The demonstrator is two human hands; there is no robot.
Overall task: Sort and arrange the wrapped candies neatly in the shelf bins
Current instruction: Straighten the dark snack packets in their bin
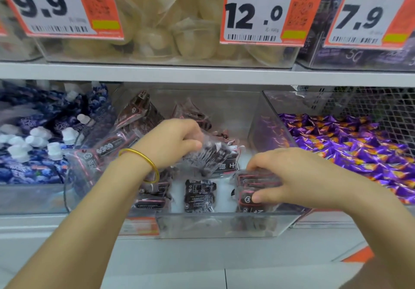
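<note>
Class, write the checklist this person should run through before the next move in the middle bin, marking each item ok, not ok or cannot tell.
1. Left hand grips a dark packet: ok.
2. Right hand grips a stack of packets: ok.
3. Bare floor showing in the clear bin for placing: ok.
4. Packets at the back stand in line: not ok, they lean.
5. Stray candies hidden under the hands: cannot tell.

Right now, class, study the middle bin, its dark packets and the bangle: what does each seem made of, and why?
The bin: clear rigid plastic, perhaps acrylic; its glossy walls show the contents. The packets: thin glossy plastic film, printed dark; it crinkles and glints. The bangle: seemingly gold-coloured metal; a thin, smooth, shiny ring.
</note>
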